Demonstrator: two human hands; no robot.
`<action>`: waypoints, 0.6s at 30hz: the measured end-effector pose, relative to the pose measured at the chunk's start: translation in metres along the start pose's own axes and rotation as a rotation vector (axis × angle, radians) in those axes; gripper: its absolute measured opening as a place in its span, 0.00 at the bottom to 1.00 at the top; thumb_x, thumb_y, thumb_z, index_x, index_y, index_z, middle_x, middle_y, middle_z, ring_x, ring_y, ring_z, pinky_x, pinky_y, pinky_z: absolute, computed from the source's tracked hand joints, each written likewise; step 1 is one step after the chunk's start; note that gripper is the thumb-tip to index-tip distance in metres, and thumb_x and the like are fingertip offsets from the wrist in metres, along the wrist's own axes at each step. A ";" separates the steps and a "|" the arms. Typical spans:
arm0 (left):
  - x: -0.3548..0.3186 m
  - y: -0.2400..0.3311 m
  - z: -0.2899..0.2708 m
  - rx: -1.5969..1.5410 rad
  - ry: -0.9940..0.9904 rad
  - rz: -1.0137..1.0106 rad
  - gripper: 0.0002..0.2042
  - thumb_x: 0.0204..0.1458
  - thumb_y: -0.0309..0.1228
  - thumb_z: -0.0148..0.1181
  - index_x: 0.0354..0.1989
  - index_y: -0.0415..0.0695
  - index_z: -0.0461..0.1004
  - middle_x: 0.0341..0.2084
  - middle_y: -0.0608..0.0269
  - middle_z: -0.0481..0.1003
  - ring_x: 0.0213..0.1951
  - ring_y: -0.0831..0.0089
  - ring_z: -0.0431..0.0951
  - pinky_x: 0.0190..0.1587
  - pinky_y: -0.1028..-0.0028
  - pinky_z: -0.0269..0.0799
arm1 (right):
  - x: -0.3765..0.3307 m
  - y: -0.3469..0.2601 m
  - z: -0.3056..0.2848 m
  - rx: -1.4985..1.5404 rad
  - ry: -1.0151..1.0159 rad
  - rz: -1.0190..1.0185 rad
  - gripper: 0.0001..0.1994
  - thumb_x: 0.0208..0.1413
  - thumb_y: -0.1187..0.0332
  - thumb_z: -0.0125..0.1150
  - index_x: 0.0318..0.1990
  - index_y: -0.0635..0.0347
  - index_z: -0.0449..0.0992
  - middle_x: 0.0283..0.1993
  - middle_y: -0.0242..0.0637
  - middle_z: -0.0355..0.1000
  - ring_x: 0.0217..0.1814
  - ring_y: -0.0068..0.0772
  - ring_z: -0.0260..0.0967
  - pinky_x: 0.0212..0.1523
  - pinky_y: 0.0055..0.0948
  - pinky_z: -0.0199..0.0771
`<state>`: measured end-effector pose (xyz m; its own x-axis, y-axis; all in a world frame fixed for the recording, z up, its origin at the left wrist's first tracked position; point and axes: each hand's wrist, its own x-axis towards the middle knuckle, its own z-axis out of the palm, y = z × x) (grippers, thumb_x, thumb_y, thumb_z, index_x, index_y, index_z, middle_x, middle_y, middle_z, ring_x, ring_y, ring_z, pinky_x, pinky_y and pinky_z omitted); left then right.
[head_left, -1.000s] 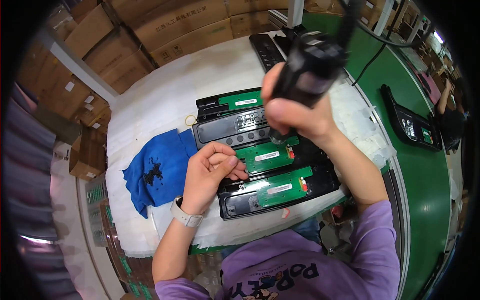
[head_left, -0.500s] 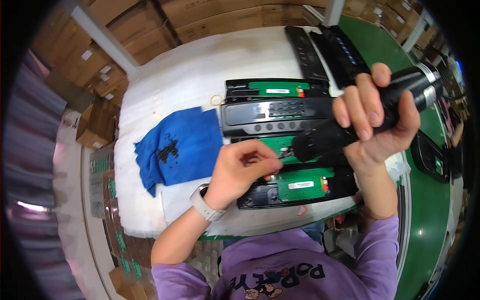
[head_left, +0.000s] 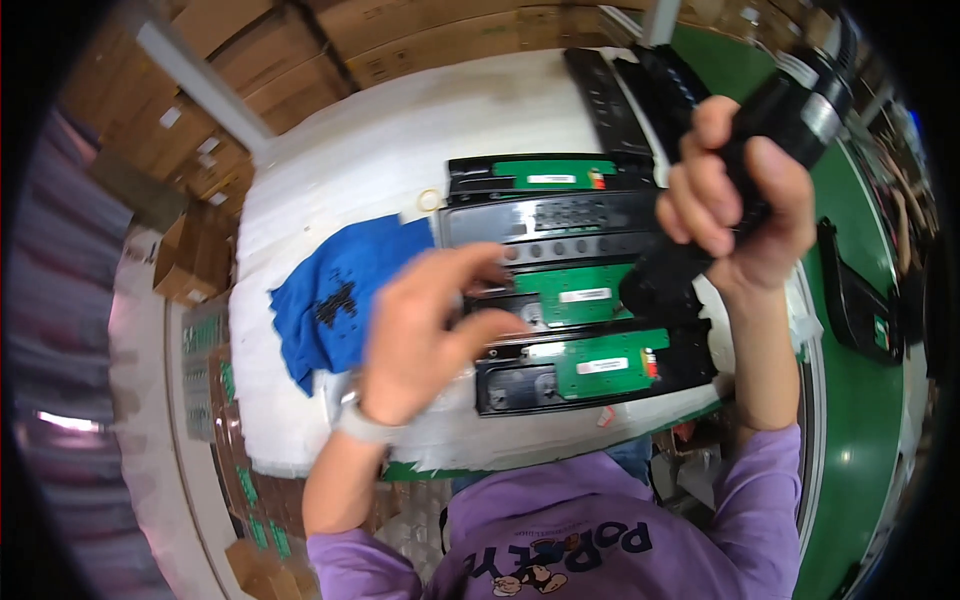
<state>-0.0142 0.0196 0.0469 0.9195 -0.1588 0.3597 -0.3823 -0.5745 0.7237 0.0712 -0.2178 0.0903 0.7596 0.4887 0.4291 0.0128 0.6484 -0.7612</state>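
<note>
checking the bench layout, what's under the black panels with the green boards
The black panels lie in a row on a white padded sheet covering the table. A blue cloth lies beside them. The left hand and the power screwdriver in the right hand hide parts of them.

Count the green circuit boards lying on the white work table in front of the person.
3: one at the far end of the stack, one in the middle beside the left hand, one nearest the person. Others may be hidden under the black panels.
</note>
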 end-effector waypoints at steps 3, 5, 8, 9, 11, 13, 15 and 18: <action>0.000 -0.020 -0.031 0.749 0.171 0.042 0.14 0.41 0.32 0.65 0.35 0.38 0.75 0.29 0.53 0.75 0.33 0.56 0.74 0.34 0.65 0.69 | -0.005 0.003 -0.012 -0.324 0.091 -0.038 0.15 0.51 0.61 0.53 0.39 0.62 0.62 0.15 0.27 0.57 0.11 0.20 0.52 0.16 0.22 0.54; -0.013 -0.037 -0.051 1.030 0.114 -0.139 0.14 0.39 0.31 0.66 0.34 0.37 0.75 0.29 0.56 0.73 0.35 0.58 0.72 0.35 0.66 0.69 | -0.003 0.005 -0.014 -0.368 0.108 -0.023 0.14 0.51 0.63 0.53 0.38 0.64 0.62 0.15 0.28 0.57 0.10 0.20 0.52 0.15 0.22 0.53; -0.040 -0.069 -0.075 1.048 0.034 -0.233 0.12 0.36 0.28 0.68 0.30 0.37 0.76 0.26 0.56 0.73 0.31 0.60 0.72 0.34 0.68 0.69 | 0.004 0.011 -0.011 -0.360 0.109 -0.015 0.13 0.50 0.65 0.54 0.36 0.65 0.62 0.14 0.30 0.57 0.10 0.20 0.52 0.13 0.22 0.52; -0.042 -0.077 -0.075 0.828 0.066 -0.303 0.11 0.37 0.26 0.67 0.29 0.36 0.75 0.25 0.56 0.72 0.28 0.61 0.71 0.32 0.69 0.68 | 0.004 0.013 -0.014 -0.321 0.129 -0.033 0.11 0.48 0.67 0.57 0.32 0.66 0.66 0.15 0.31 0.60 0.11 0.21 0.56 0.13 0.21 0.55; -0.046 -0.084 -0.072 0.552 0.120 -0.360 0.08 0.40 0.22 0.65 0.28 0.33 0.73 0.21 0.56 0.70 0.21 0.66 0.68 0.28 0.72 0.64 | 0.006 0.016 -0.017 -0.286 0.151 -0.056 0.10 0.46 0.68 0.61 0.27 0.66 0.70 0.16 0.32 0.63 0.12 0.22 0.59 0.13 0.20 0.57; -0.045 -0.083 -0.069 0.551 0.133 -0.353 0.07 0.41 0.22 0.64 0.27 0.33 0.73 0.21 0.56 0.70 0.21 0.66 0.68 0.28 0.72 0.65 | 0.005 0.016 -0.018 -0.291 0.160 -0.054 0.10 0.46 0.68 0.61 0.27 0.66 0.70 0.16 0.32 0.63 0.12 0.21 0.59 0.13 0.20 0.57; -0.044 -0.082 -0.066 0.555 0.149 -0.348 0.06 0.42 0.22 0.64 0.27 0.33 0.73 0.21 0.56 0.69 0.21 0.67 0.68 0.28 0.73 0.65 | 0.004 0.017 -0.017 -0.291 0.164 -0.053 0.09 0.46 0.68 0.61 0.27 0.66 0.70 0.16 0.32 0.63 0.12 0.21 0.59 0.13 0.20 0.58; -0.044 -0.082 -0.064 0.596 0.217 -0.260 0.05 0.45 0.21 0.62 0.28 0.33 0.74 0.22 0.56 0.70 0.21 0.67 0.68 0.28 0.73 0.65 | 0.004 0.018 -0.013 -0.315 0.160 -0.067 0.09 0.46 0.69 0.61 0.27 0.66 0.70 0.17 0.32 0.63 0.13 0.21 0.60 0.13 0.20 0.58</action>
<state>-0.0292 0.1250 0.0093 0.9118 0.1727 0.3725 0.0211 -0.9258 0.3775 0.0828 -0.2120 0.0714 0.8423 0.3372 0.4204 0.2468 0.4520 -0.8572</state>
